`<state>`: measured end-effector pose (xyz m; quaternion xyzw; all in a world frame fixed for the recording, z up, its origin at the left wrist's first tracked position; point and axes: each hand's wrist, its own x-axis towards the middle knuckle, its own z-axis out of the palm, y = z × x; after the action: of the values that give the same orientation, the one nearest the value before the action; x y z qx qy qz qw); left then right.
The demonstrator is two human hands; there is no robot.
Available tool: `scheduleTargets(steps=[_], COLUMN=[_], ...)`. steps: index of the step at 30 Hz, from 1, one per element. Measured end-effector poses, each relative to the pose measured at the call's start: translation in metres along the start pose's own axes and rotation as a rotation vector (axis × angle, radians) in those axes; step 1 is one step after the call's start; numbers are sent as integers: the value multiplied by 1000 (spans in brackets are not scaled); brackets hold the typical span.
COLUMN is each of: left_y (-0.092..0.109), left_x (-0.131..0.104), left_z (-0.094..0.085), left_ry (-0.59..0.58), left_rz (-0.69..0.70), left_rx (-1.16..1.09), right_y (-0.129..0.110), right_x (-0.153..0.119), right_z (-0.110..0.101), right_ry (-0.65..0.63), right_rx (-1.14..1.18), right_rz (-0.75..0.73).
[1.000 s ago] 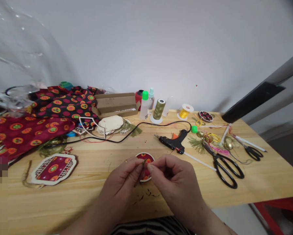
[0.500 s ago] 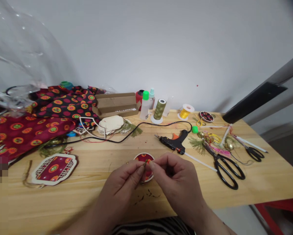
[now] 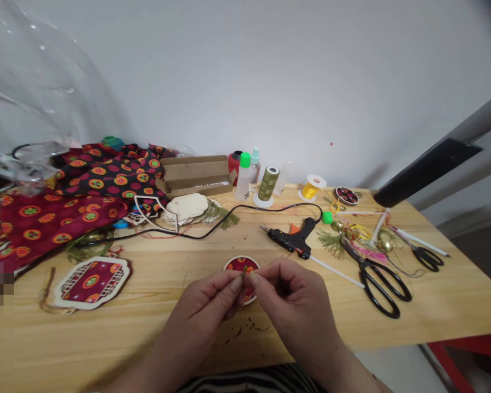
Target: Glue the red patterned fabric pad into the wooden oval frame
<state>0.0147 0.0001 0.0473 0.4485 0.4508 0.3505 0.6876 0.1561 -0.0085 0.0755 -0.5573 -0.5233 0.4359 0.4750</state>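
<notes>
My left hand and my right hand meet fingertip to fingertip above the table's front part. Both are closed in a pinch on a short piece of green thread, mostly covered by the fingers. Beneath them lies a round disc with a pale rim and maroon patterned fabric, partly hidden by my hands. Dark thread scraps are scattered on the wood just in front of the disc. Left of my hands rests a larger maroon fabric plaque with a white lattice frame.
A black glue gun with its stick lies beyond my right hand, near large black-handled scissors. Behind stand a green thread spool, a yellow thread spool and bottles. Patterned fabric and a cardboard box fill the back left.
Hardly anything differs. My fingertips stay together on the green thread with only a very slight shift, and the view has moved by a few pixels.
</notes>
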Motion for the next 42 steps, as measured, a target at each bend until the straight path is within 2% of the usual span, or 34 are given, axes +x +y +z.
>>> scheduleTargets(steps=[9, 20, 24, 31, 36, 42], left_y=[-5, -6, -2, 3, 1, 4], left_x=[1, 2, 0, -5, -4, -3], left_z=[-3, -3, -1, -1, -3, -4], left_ry=[-44, -54, -31, 36, 40, 25], left_rz=[-21, -26, 27, 181, 348, 461], left_rx=[-105, -126, -8, 287, 449, 646], right_y=[-1, -1, 0, 6, 8, 3], right_x=[0, 2, 3, 3, 4, 4], right_z=[0, 1, 1, 1, 1, 2], right_ry=[30, -33, -36, -80, -142, -135], right_rx=[20, 58, 51, 95, 135, 142], right_rz=[6, 4, 34, 196, 215, 234])
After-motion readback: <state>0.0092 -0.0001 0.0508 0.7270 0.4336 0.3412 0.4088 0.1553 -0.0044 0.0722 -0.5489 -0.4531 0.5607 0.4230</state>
